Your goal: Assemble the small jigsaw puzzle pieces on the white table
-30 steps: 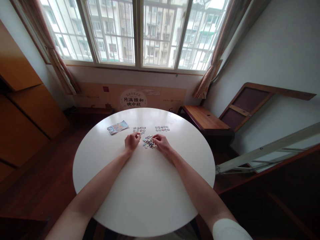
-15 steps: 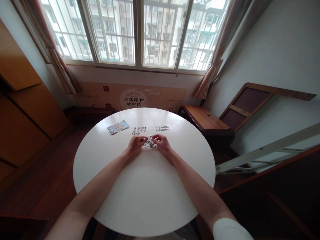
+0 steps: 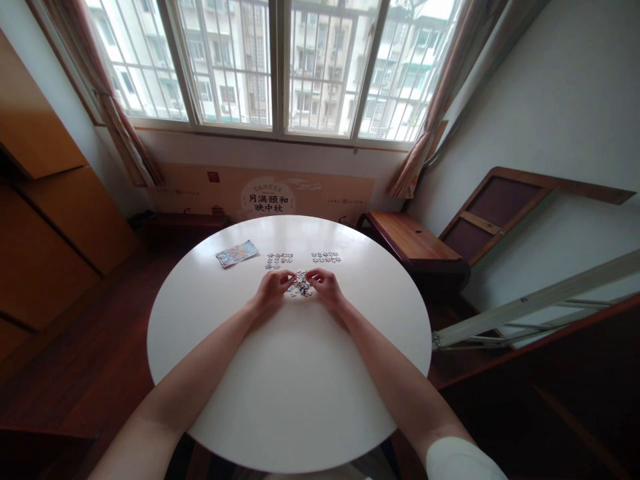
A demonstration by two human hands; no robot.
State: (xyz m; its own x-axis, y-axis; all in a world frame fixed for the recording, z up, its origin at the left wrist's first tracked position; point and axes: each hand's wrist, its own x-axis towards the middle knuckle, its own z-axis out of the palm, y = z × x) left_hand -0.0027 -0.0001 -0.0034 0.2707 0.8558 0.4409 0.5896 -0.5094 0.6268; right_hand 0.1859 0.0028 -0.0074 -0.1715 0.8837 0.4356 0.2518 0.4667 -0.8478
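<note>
A small heap of loose jigsaw pieces (image 3: 302, 288) lies on the white round table (image 3: 295, 373). At the heap's left side, my left hand (image 3: 274, 285) has its thumb and fingertips pinched on a jigsaw piece, largely covered by the fingers. Opposite it, my right hand (image 3: 325, 285) bends inward over the heap, its fingertips closed on a jigsaw piece too small to see clearly. Only a narrow gap parts the two hands. Beyond them are two groups of pieces in rows, the left group (image 3: 279, 260) and the right group (image 3: 326, 257).
A colourful picture sheet (image 3: 237, 254) lies toward the table's far left. A wooden bench (image 3: 410, 235) stands past the right edge, near a folded metal frame (image 3: 540, 297). Orange-brown cabinets (image 3: 55, 233) line the left, and a printed cardboard panel (image 3: 310, 193) stands under the window.
Both hands stay over the heap in nearly the same pose, with only slight finger movement. The whole view has shifted very slightly.
</note>
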